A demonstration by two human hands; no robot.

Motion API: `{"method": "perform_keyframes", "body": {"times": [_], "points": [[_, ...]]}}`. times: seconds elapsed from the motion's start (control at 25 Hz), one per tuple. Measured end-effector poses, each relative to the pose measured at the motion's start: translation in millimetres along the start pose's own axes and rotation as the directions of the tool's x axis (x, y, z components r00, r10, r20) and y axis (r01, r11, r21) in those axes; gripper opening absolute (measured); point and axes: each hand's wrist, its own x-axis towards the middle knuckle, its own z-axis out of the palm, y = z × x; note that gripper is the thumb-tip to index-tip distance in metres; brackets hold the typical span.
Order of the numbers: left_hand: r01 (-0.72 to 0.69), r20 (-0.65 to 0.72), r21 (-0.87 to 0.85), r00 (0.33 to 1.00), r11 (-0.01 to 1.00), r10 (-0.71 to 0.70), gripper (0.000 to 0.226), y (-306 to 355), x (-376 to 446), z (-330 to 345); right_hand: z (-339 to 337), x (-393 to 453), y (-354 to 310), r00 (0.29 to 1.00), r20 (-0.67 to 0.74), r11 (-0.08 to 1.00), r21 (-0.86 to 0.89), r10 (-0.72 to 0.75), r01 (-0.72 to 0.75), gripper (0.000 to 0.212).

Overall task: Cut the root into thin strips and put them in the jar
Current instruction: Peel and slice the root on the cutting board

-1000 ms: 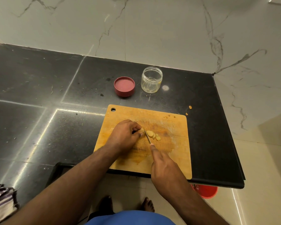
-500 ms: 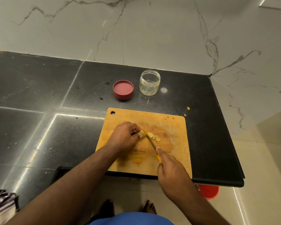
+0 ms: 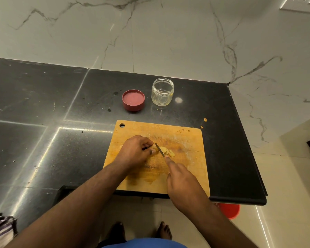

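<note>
Head view of a black stone counter (image 3: pixel 43 122) set against a marbled wall (image 3: pixel 150 33). A wooden cutting board (image 3: pixel 190 169) lies at the counter's near edge. On the board, the left hand (image 3: pixel 134 152) has its fingers curled over the uncut piece of root (image 3: pixel 154 147), pinching it down against the wood. The right hand (image 3: pixel 183 183) is closed round the handle of a small knife (image 3: pixel 159 149), with the index finger stretched along the back of the blade; the blade stands against the root just right of the left fingertips. Cut slices (image 3: pixel 166 150) lie in a short overlapping row immediately right of the blade, at the middle of the board. Beyond the board's far edge stands the clear jar (image 3: pixel 162 91), upright, open and well apart from the root; whether it contains anything cannot be told. Its red lid (image 3: pixel 133 100) rests just left of it, inner side up. A few scraps (image 3: pixel 205 119) lie on the counter off the board's far right corner.
</note>
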Motion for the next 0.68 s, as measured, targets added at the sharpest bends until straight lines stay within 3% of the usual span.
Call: {"method": "perform_keyframes", "body": {"times": [0.36, 0.56, 0.68], "points": [[0.011, 0.005, 0.003, 1.0, 1.0, -0.011, 0.029, 0, -1, -1, 2, -13, 3, 0.997, 0.01, 0.997, -0.018, 0.076, -0.076, 0.055], [0.024, 0.033, -0.028, 0.999, 0.999, -0.024, 0.031, -2, -2, -1, -18, -15, 8, 0.994, -0.058, 0.984, 0.159, 0.097, -0.086, 0.048], [0.035, 0.025, -0.047, 0.999, 0.998, -0.034, 0.031, -3, -2, 0, -17, -14, 3, 0.995, -0.066, 0.985, 0.164, 0.072, -0.061, 0.049]]}}
